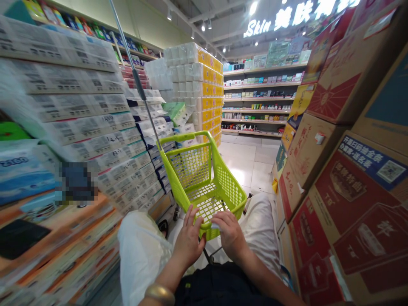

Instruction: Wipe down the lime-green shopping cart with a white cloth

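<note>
A lime-green plastic shopping cart (pixel 229 182) with lattice walls stands in front of me, between two white-clad legs. My left hand (pixel 190 233) grips the near rim of its basket, fingers over the edge and thumb lower on the outside. Beside it, my right hand (pixel 230 233) rests on the same rim with its fingers curled. A small whitish piece, perhaps a wipe or tissue, shows under the right fingertips; most of it is hidden. Nothing lies in the basket. A thin metal pole (pixel 137 80) rises from the cart's far left handle corner.
Wrapped paper packs (pixel 83 97) are stacked high on the left, with a dark phone-like slab (pixel 24 238) on orange packs. Red and brown cartons (pixel 360 221) wall the right side. Yellow-sided tissue bundles (pixel 212 85) and product shelves (pixel 258 87) stand beyond the tiled aisle (pixel 236 157).
</note>
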`<state>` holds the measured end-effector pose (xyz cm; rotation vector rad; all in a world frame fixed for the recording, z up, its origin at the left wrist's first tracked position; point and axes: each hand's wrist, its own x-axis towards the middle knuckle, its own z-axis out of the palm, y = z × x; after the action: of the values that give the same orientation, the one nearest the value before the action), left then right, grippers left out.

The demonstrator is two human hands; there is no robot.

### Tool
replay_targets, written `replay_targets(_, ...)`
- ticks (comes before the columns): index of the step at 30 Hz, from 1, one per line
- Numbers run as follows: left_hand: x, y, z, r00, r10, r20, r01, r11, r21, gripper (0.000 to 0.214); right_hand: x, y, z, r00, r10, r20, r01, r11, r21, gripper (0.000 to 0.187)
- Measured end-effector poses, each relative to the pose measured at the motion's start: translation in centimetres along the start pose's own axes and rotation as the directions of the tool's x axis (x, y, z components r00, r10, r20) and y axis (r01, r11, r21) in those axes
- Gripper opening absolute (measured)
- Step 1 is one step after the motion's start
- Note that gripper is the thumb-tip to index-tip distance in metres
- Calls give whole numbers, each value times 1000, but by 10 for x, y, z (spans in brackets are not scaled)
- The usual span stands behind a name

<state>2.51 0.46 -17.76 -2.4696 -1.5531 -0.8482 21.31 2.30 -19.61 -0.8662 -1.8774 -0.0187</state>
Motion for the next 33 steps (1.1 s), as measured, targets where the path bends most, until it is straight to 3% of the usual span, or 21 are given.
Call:
replay_targets(3, -1, -2, 1, 1000, 8, 2, -8, 1000, 0, 35, 1, 0, 0, 999, -20, 25, 20, 1000, -6, 48)
replay_targets(9, -2, 0, -1, 1000, 9, -5, -9, 1000, -2, 37, 2, 35, -20, 978, 131, -164, -149, 984, -101, 46)
replay_targets(16, -1, -1, -1, 1000, -6, -5, 6, 1000, -10, 36, -1, -2, 0, 1000, 6, 26, -6, 1000, -23, 47)
replay_targets(24, -2, 2, -3, 1000, -5, -12, 5, 1000, 0, 38, 1, 32, -16, 977, 147, -156, -162, 983, -90, 49)
replay_targets(30, -2, 1, -2, 1000, -10, -16, 10, 1000, 6, 36, 1, -4, 0, 999, 23, 33, -22, 1000, -10, 45)
replay_targets(33, -2, 1, -3, 1000, -13, -18, 13, 1000, 2, 36, 1, 1, -3, 999, 32, 15, -32, 999, -22, 46)
